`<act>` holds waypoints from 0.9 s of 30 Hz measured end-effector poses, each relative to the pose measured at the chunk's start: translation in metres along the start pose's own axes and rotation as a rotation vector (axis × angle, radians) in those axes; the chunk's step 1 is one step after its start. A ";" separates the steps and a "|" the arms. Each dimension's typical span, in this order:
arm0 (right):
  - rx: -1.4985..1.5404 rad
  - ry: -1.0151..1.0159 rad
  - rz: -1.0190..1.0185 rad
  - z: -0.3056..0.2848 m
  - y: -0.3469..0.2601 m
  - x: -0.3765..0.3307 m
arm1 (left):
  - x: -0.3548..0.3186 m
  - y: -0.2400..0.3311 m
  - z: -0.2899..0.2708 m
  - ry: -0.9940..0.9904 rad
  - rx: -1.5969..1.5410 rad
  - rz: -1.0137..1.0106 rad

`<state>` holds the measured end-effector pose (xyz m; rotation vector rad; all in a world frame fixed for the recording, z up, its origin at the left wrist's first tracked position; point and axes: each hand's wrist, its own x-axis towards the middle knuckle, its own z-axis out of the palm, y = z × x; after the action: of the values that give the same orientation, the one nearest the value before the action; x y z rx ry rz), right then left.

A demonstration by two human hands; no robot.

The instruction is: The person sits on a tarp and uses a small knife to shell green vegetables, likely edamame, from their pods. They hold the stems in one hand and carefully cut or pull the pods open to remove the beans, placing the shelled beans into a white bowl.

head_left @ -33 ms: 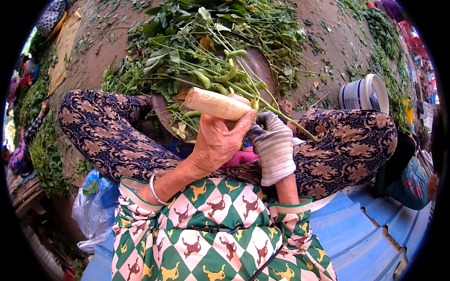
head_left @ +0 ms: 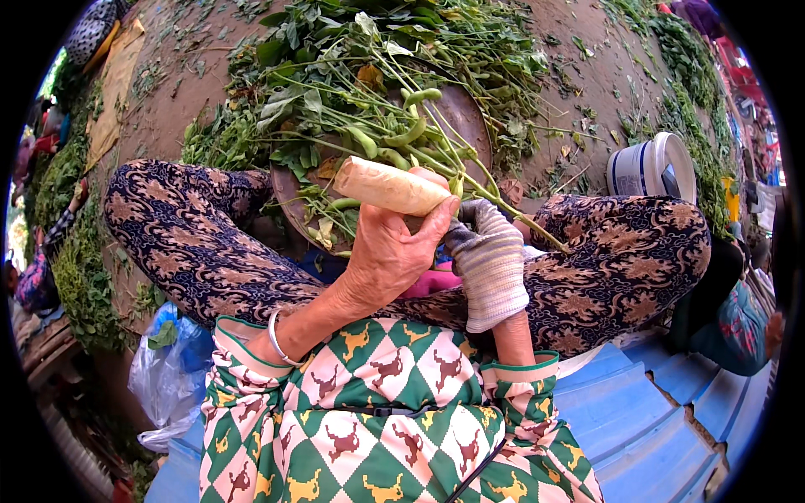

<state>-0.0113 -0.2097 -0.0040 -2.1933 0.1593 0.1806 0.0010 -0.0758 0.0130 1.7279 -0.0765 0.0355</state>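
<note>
The fingers (head_left: 436, 220) of the left hand (head_left: 387, 256) are wrapping tightly around a pale, cream-coloured root (head_left: 387, 188), clamping it so that it is lying almost level above the person's lap, its blunt end pointing left. Just beside it, the right hand (head_left: 489, 260), wearing a striped knitted glove, is curling closed on thin green stems (head_left: 470, 172) that are running up and away over a round brown tray (head_left: 466, 117). The tray is sitting between the knees, carrying green pods (head_left: 404, 134) and leafy sprigs. More cut greenery (head_left: 470, 42) is lying scattered on the dirt ground beyond. A white plastic bucket (head_left: 652, 168) is standing near the right knee.
</note>
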 end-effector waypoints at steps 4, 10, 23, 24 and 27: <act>0.117 -0.055 0.193 0.001 -0.008 0.001 | 0.001 -0.003 0.001 0.007 0.075 0.098; 0.544 -0.152 0.498 0.000 -0.017 0.002 | 0.006 -0.003 -0.001 -0.013 0.084 0.041; 0.902 -0.341 0.409 -0.015 0.000 -0.003 | 0.013 -0.001 -0.016 -0.098 -0.229 -0.267; 0.943 -0.377 0.444 -0.017 0.004 -0.003 | 0.014 0.000 -0.017 -0.114 -0.215 -0.260; 0.850 -0.365 0.484 -0.011 0.011 0.001 | 0.014 0.002 -0.018 -0.138 -0.181 -0.231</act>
<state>-0.0113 -0.2252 -0.0060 -1.2229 0.4641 0.6481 0.0147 -0.0591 0.0184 1.5465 0.0185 -0.2548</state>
